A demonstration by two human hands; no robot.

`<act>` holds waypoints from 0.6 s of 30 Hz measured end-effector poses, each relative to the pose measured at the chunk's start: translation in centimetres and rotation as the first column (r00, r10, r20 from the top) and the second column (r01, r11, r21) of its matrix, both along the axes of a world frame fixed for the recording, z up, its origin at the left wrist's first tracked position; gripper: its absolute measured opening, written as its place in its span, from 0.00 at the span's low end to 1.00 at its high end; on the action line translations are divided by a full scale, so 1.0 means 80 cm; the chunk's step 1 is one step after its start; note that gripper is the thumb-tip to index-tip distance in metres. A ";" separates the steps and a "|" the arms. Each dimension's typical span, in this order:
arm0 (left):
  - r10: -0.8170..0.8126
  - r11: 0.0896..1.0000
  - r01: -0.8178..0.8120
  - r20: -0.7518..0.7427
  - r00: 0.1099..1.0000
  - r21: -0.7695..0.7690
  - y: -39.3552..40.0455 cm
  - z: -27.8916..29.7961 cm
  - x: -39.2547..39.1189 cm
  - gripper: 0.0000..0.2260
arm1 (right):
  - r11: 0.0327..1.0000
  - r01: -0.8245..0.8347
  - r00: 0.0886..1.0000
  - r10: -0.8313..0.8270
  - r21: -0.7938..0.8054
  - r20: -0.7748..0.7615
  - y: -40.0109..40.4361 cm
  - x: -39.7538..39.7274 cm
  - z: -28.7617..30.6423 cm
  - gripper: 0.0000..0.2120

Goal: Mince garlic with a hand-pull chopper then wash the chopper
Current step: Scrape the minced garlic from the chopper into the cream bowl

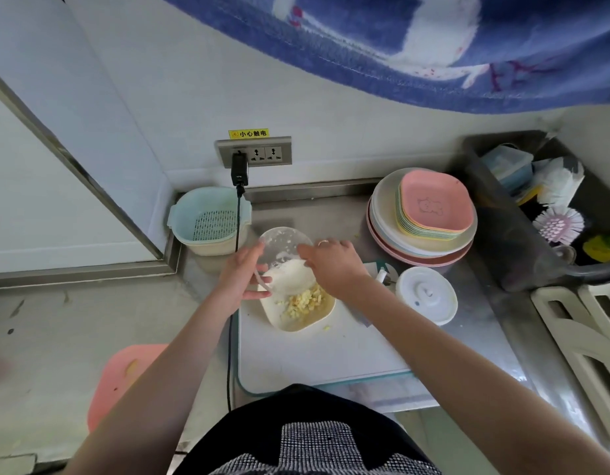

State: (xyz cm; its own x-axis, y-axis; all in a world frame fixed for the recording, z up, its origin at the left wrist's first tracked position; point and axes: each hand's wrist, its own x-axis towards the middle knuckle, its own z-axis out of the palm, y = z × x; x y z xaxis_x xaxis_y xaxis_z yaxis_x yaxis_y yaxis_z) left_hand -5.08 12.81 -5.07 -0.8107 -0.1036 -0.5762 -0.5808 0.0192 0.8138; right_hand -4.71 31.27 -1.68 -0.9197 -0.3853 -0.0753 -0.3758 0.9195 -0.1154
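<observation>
From my feed I take the white cutting board [331, 351] as the landmark: on its far end sits a cream dish [308, 320] with a heap of minced garlic [302, 303] in it. Over the far side of that dish I see the clear chopper bowl [286, 257] tipped toward the garlic, its open mouth facing down at the heap. My left hand [243, 272] grips the bowl's near-left side, fingers curled round the rim and thumb underneath. My right hand [332, 265], a ring on one finger, reaches into the bowl from the right; its fingertips are hidden against the cloudy plastic, so I cannot tell whether they pinch anything or just press at the wall. Just right of the board lies the white chopper lid [427, 294] flat on the steel counter [475, 323], and the blade post [382, 275] shows between the lid and my right wrist. Beyond the board's far-left corner stands a pale blue strainer basket [209, 221]; beyond its far-right corner, a stack of plates [421, 231] topped by pastel square dishes. A black cable [232, 337] runs down along the board's left edge.
</observation>
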 end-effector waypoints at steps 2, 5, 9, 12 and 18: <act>-0.018 0.999 0.015 0.050 0.999 0.052 0.000 0.002 0.001 0.18 | 0.999 -0.033 0.990 0.032 -0.002 -0.135 0.000 -0.008 0.008 0.19; -0.038 0.991 0.027 0.088 0.995 0.129 0.000 0.005 0.001 0.14 | 0.983 -0.159 0.968 0.173 0.091 -0.180 -0.001 -0.020 0.018 0.26; -0.046 0.991 0.037 0.068 0.997 0.128 -0.003 0.008 -0.002 0.18 | 0.974 -0.091 0.989 0.114 0.207 -0.099 0.013 -0.018 0.021 0.27; -0.085 0.996 0.083 0.043 0.995 0.045 -0.001 0.007 -0.005 0.19 | 0.976 -0.132 0.988 0.144 0.174 -0.061 0.007 -0.013 0.023 0.23; -0.053 0.985 0.053 -0.003 0.999 0.162 -0.004 0.005 -0.001 0.11 | 0.988 -0.099 0.990 0.110 0.122 -0.085 -0.007 -0.016 0.031 0.20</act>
State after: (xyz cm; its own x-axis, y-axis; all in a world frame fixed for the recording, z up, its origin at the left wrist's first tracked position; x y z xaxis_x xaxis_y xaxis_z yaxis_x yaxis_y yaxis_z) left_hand -5.19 12.46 -4.70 -0.8116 0.0342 -0.5832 -0.5839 -0.0818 0.8077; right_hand -5.97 30.71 0.78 -0.8799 -0.4731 -0.0439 -0.4745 0.8797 0.0301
